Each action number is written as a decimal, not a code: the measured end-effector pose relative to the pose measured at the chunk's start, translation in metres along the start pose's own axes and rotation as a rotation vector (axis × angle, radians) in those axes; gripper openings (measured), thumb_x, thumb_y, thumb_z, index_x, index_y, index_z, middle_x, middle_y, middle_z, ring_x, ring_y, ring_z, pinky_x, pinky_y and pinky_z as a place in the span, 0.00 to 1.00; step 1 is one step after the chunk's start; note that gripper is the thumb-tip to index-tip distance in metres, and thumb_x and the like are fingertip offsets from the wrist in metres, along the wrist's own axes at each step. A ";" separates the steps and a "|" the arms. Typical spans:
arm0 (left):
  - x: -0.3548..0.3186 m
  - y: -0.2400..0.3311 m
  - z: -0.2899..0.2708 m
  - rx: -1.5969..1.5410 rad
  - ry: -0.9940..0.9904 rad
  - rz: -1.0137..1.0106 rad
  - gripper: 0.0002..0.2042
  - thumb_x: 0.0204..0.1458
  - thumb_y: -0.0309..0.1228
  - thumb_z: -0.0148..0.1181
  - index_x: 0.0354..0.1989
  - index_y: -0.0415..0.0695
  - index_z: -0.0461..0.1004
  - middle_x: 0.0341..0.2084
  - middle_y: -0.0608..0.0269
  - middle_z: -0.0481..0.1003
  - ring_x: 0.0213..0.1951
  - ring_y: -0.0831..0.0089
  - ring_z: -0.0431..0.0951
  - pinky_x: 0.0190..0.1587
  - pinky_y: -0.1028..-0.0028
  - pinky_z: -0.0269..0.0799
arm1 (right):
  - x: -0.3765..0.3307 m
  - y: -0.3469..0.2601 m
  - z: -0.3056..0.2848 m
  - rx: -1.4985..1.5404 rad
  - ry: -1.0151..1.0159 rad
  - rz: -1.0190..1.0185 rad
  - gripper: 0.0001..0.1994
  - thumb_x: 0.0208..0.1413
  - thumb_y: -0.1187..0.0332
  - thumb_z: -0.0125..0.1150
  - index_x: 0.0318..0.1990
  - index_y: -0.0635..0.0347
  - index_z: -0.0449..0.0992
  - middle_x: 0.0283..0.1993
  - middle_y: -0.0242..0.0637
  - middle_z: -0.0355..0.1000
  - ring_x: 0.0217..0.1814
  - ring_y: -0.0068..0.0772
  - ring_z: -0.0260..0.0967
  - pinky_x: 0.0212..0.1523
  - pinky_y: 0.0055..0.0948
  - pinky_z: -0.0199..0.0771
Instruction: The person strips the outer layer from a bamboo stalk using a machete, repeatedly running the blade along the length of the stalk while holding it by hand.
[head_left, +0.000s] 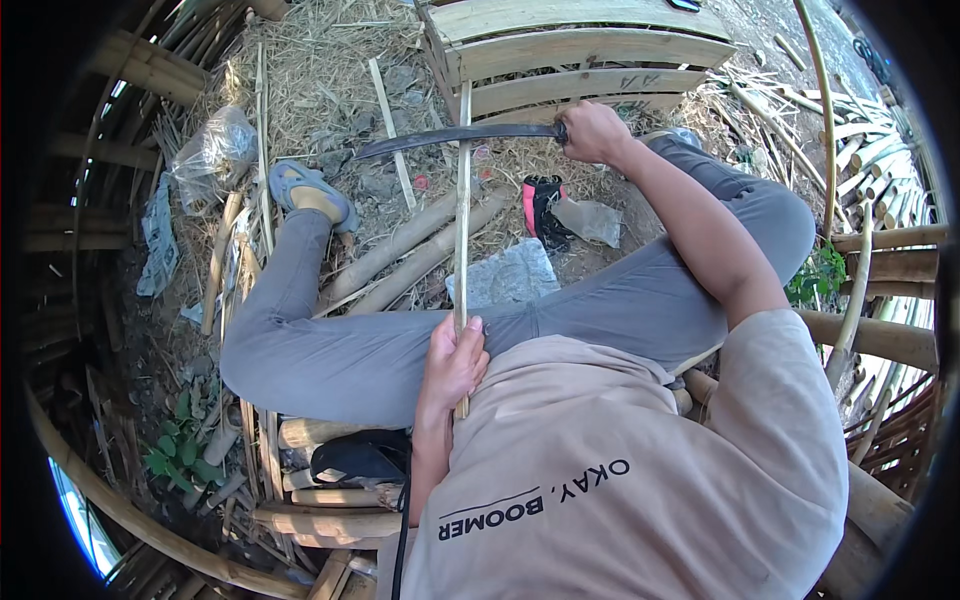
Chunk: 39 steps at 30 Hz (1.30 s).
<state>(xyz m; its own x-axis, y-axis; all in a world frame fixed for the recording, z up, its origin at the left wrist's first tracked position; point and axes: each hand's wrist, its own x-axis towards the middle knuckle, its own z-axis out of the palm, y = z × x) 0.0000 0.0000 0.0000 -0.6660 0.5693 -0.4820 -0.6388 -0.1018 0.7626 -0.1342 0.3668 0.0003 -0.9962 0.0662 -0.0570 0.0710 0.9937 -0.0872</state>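
My left hand (pixel 455 365) is closed round the lower part of a long, thin bamboo strip (pixel 462 240), close against my lap. The strip runs straight away from me, its far end overlapping the slatted wooden crate (pixel 590 45). My right hand (pixel 597 135) grips the handle of a machete (pixel 420 138), whose long, dark, slightly curved blade points left. Near the strip's far end the blade crosses it almost at a right angle; whether they touch, I cannot tell. Another pale strip (pixel 392 130) lies on the ground under the blade.
Between my legs are two bamboo poles (pixel 400 245), a pale stone block (pixel 505 275) and a black and pink glove (pixel 545 210). A clear plastic bag (pixel 215 155) lies at the left. Cut bamboo (pixel 885 165) is piled at the far right, and a black bag (pixel 358 457) rests beside my left hip.
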 end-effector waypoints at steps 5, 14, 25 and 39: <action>0.005 0.006 -0.004 0.011 -0.016 0.042 0.08 0.68 0.32 0.48 0.36 0.46 0.60 0.11 0.75 0.54 0.07 0.86 0.53 0.08 0.80 0.49 | 0.012 -0.015 0.003 0.008 0.019 -0.077 0.13 0.38 0.68 0.61 0.34 0.60 0.82 0.32 0.51 0.79 0.38 0.53 0.78 0.43 0.46 0.80; 0.006 0.006 -0.004 -0.011 -0.027 0.037 0.07 0.68 0.30 0.47 0.36 0.45 0.61 0.11 0.75 0.55 0.08 0.86 0.52 0.09 0.80 0.49 | 0.022 0.020 0.005 -0.030 0.067 -0.033 0.14 0.38 0.67 0.62 0.34 0.64 0.81 0.33 0.56 0.78 0.40 0.54 0.79 0.44 0.46 0.80; 0.004 0.004 -0.007 -0.033 -0.022 0.014 0.07 0.68 0.29 0.46 0.36 0.45 0.60 0.11 0.75 0.54 0.08 0.86 0.52 0.09 0.80 0.50 | 0.021 0.029 0.008 0.024 0.045 -0.010 0.12 0.38 0.67 0.61 0.32 0.64 0.80 0.34 0.56 0.78 0.40 0.55 0.78 0.45 0.47 0.80; -0.001 0.004 -0.004 -0.052 -0.003 -0.015 0.07 0.68 0.28 0.46 0.34 0.45 0.60 0.11 0.74 0.55 0.07 0.85 0.52 0.09 0.80 0.50 | 0.012 0.015 0.004 0.016 -0.001 0.011 0.14 0.39 0.68 0.60 0.35 0.63 0.81 0.35 0.54 0.79 0.41 0.54 0.78 0.47 0.46 0.80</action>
<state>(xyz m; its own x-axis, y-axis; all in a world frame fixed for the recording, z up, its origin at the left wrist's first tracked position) -0.0034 -0.0040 0.0015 -0.6551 0.5734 -0.4920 -0.6679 -0.1351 0.7318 -0.1447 0.3822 -0.0053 -0.9953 0.0770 -0.0590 0.0828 0.9913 -0.1023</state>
